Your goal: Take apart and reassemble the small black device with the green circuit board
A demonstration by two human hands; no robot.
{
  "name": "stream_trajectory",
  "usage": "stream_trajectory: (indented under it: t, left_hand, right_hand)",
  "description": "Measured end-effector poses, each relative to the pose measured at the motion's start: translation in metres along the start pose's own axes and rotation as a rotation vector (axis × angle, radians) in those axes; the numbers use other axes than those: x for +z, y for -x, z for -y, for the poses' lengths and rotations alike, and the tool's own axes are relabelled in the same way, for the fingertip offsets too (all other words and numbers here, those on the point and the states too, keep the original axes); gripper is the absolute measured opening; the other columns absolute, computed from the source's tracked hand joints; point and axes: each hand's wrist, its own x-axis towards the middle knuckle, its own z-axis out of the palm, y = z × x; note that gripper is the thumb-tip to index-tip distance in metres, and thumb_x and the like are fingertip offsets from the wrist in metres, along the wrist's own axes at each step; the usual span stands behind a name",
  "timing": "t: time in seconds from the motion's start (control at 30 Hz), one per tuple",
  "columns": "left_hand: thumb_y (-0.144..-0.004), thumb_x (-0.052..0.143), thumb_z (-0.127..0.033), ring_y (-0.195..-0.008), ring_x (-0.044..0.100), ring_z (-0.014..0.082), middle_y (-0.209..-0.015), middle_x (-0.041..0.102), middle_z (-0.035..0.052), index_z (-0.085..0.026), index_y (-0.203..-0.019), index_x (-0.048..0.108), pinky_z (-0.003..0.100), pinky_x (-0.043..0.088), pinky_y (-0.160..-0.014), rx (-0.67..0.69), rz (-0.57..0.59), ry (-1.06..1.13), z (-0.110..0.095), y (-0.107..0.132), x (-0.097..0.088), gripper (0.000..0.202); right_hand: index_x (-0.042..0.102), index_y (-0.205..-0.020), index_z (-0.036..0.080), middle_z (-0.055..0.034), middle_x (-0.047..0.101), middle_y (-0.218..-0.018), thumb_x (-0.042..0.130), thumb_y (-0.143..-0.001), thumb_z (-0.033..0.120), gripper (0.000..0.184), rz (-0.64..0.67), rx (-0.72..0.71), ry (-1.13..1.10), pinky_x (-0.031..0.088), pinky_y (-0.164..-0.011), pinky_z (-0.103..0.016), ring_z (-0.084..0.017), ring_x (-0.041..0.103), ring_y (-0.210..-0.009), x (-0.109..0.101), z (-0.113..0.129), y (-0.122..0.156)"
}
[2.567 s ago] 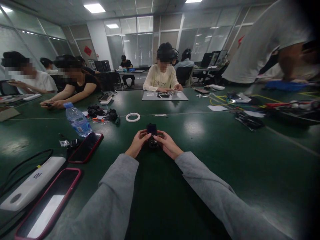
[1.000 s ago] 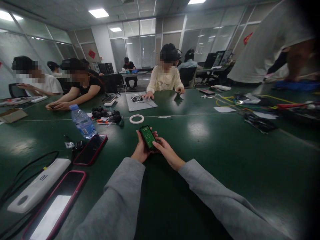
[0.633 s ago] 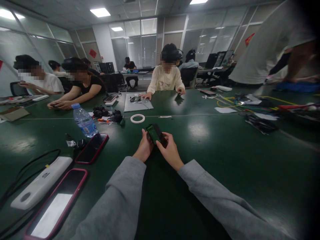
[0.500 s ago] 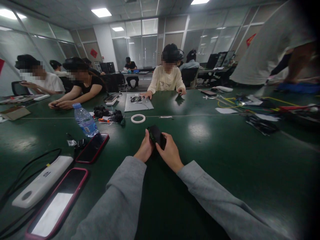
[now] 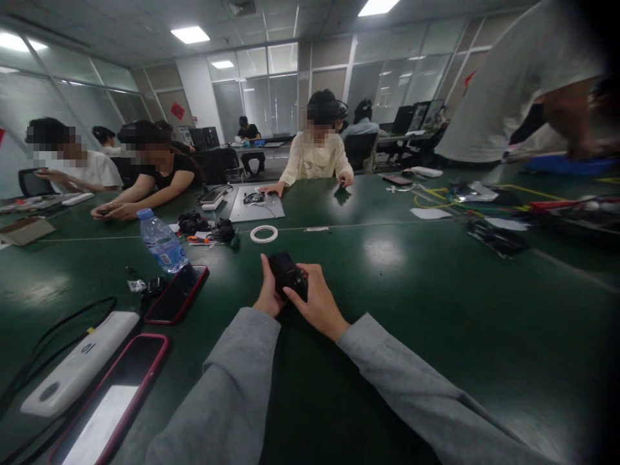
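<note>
A small black boxy device (image 5: 285, 272) is held just above the green table (image 5: 416, 310), in front of me. My left hand (image 5: 269, 292) grips its left side, thumb up along the edge. On the right side, my right hand (image 5: 320, 300) is closed round it, with the thumb across the near face. Faint small marks show on the face turned towards me; its exact kind I cannot make out. A white ring of tape (image 5: 264, 234) lies flat just beyond my hands.
To the left stand a water bottle (image 5: 162, 242), two red-edged phones (image 5: 178, 294), and a white power bank (image 5: 80, 365) with black cables. Black cable bundles (image 5: 208, 227) lie farther back. A co-worker (image 5: 317, 152) sits opposite beside a white board (image 5: 256, 204). Wires and bags (image 5: 494, 236) lie at right.
Both hands have turned the black device, so a broad dark face with small marks now shows instead of the green-flecked side. The view has shifted slightly.
</note>
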Motion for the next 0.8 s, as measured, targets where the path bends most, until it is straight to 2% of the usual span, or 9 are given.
stream_trajectory:
  t: [0.17,0.37,0.5,0.67,0.8]
  left_hand:
    - [-0.068,0.046,-0.081,-0.083,0.067,0.0253,-0.079,0.068,0.0123,-0.012,-0.085,0.064,0.036,0.055,-0.077,-0.061,0.039,-0.044,0.0000,0.0074,0.0066,0.073]
    - [-0.069,0.049,-0.078,-0.084,0.067,0.0242,-0.082,0.068,0.0124,-0.012,-0.089,0.065,0.034,0.054,-0.077,-0.041,0.133,-0.049,0.0035,0.0031,0.0045,0.071]
    - [-0.070,0.049,-0.078,-0.085,0.067,0.0242,-0.084,0.068,0.0123,-0.013,-0.091,0.065,0.034,0.054,-0.078,-0.033,0.109,-0.047,0.0037,0.0001,0.0022,0.071]
    - [-0.071,0.049,-0.077,-0.089,0.066,0.0246,-0.086,0.069,0.0124,-0.013,-0.092,0.065,0.035,0.053,-0.083,-0.043,0.108,-0.037,0.0027,0.0017,0.0016,0.069]
    - [-0.070,0.042,-0.081,-0.094,0.066,0.0270,-0.091,0.069,0.0144,-0.011,-0.099,0.065,0.038,0.052,-0.086,-0.061,0.120,0.001,0.0027,0.0014,0.0010,0.079]
  right_hand:
    - [0.034,-0.130,0.020,-0.0105,0.049,-0.123,0.054,-0.088,0.042,0.051,0.084,0.030,-0.021,0.050,-0.090,-0.040,-0.023,0.056,-0.105,-0.0002,0.0015,0.0031]
    - [0.033,-0.130,0.020,-0.0097,0.050,-0.125,0.054,-0.086,0.034,0.051,0.110,0.055,-0.009,0.050,-0.089,-0.038,-0.022,0.058,-0.102,-0.0008,0.0019,0.0024]
    - [0.034,-0.131,0.023,-0.0068,0.051,-0.126,0.055,-0.085,0.034,0.052,0.126,0.080,-0.056,0.049,-0.091,-0.037,-0.021,0.058,-0.102,-0.0018,0.0012,0.0000]
    - [0.039,-0.131,0.023,-0.0054,0.051,-0.128,0.055,-0.084,0.029,0.050,0.101,0.044,-0.087,0.046,-0.097,-0.037,-0.020,0.055,-0.110,-0.0009,-0.0007,-0.0010]
    - [0.040,-0.132,0.023,-0.0060,0.051,-0.128,0.055,-0.084,0.029,0.051,0.084,0.032,-0.096,0.044,-0.100,-0.038,-0.020,0.055,-0.111,-0.0002,-0.0005,-0.0002]
